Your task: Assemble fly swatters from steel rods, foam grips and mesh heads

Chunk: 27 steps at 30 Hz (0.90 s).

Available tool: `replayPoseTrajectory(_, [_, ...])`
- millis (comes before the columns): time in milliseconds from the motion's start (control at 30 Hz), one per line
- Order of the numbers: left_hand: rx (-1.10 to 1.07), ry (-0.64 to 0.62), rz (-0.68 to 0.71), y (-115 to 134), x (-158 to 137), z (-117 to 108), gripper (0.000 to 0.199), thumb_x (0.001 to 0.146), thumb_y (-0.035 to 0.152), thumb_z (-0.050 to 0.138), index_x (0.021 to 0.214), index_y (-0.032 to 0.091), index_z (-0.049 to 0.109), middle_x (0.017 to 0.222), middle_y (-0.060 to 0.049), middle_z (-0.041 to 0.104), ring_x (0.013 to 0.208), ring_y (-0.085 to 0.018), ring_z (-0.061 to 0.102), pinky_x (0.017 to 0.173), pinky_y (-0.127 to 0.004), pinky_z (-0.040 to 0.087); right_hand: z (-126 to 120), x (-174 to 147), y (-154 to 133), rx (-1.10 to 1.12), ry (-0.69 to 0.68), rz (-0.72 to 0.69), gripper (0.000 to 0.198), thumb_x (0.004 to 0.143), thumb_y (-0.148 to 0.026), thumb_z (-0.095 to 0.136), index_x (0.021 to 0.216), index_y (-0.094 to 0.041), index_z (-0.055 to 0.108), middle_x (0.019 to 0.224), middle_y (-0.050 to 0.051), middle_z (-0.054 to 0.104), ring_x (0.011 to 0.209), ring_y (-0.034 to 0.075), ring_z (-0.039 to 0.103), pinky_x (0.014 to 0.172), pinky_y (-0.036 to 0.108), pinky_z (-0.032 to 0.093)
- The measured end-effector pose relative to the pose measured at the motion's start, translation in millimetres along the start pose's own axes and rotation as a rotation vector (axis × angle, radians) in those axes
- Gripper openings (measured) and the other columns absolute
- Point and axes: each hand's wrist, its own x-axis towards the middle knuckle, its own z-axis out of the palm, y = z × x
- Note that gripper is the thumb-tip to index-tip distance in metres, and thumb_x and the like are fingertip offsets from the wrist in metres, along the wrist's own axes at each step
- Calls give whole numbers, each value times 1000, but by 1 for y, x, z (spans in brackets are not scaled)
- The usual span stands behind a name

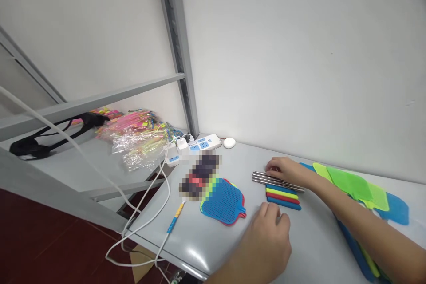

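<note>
While your right hand (pixel 282 168) curved over the metal rods (pixel 278 183), any pinch was unclear. Your left hand (pixel 272 234) curled near the colored tubes (pixel 282 198) beside those rods, its grip hidden from view.

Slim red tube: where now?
Head view, lower right of centre on the grey table: the slim red tube lies between a yellow tube and a blue tube.

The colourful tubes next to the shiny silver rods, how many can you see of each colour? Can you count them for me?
Blue tubes: 2
Yellow tube: 1
Red tube: 1
Total: 4
</note>
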Motion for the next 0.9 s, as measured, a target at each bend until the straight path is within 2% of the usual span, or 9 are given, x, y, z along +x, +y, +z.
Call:
replayPoseTrajectory(133, [15,-9,-160,13,21,7,26,82,17,57,107,16,56,103,-11,53,92,-27,52,77,-40,49,2,1,-4,-74,21,-10,15,85,-24,55,84,-22,70,86,4,69,72,18,60,81,33,39])
replayPoseTrajectory(233, [63,-30,-253,14,29,11,22,83,20,58,104,16,59,103,-12,54,91,-27,52,77,-41,48,2,0,-3,-105,46,1,11,82,-20,57,76,-20,66,85,6,69,72,18,60,80,31,38])
replayPoseTrajectory(333, [102,-38,-247,12,27,10,16,84,22,58,99,17,61,103,-11,56,92,-27,53,75,-41,48,-3,-4,1,-106,95,61,9,80,-14,55,74,-19,61,74,5,67,65,18,58,67,28,36])
replayPoseTrajectory(433, [144,-17,-208,12,20,5,15,85,22,58,99,19,61,113,-10,57,98,-29,53,78,-43,47,-16,-17,0,-73,185,138,9,81,-14,51,83,-19,58,65,3,62,57,18,53,58,27,32])
replayPoseTrajectory(567, [188,3,-193,9,15,1,20,86,16,57,106,19,59,123,-8,58,105,-29,53,83,-44,45,-44,-49,-17,3,369,198,11,89,-21,42,96,-22,50,74,2,61,61,17,52,59,28,35])
replayPoseTrajectory(633, [194,0,-190,7,15,2,24,87,12,56,110,20,59,116,-7,61,102,-28,54,81,-43,45,-58,-68,-33,193,525,198,12,90,-22,36,96,-23,47,78,1,58,64,16,52,62,28,40])
replayPoseTrajectory(733, [189,25,-200,6,17,7,26,88,9,55,112,19,60,105,-8,63,97,-28,54,78,-42,44,-77,-99,-58,825,723,160,5,87,-22,39,89,-25,43,71,-2,43,61,15,46,62,30,44])
replayPoseTrajectory(800, [176,48,-204,7,18,10,19,87,9,57,103,18,62,100,-9,63,95,-29,54,76,-41,43,-87,-119,-72,1168,735,151,2,84,-25,44,86,-26,43,68,-4,31,56,14,37,56,29,42])
replayPoseTrajectory(900, [121,83,-176,12,12,8,9,86,12,61,91,19,63,101,-8,63,96,-29,55,76,-40,42,-95,-145,-85,1356,742,153,5,85,-27,47,82,-26,43,67,-5,23,53,13,26,49,27,34])
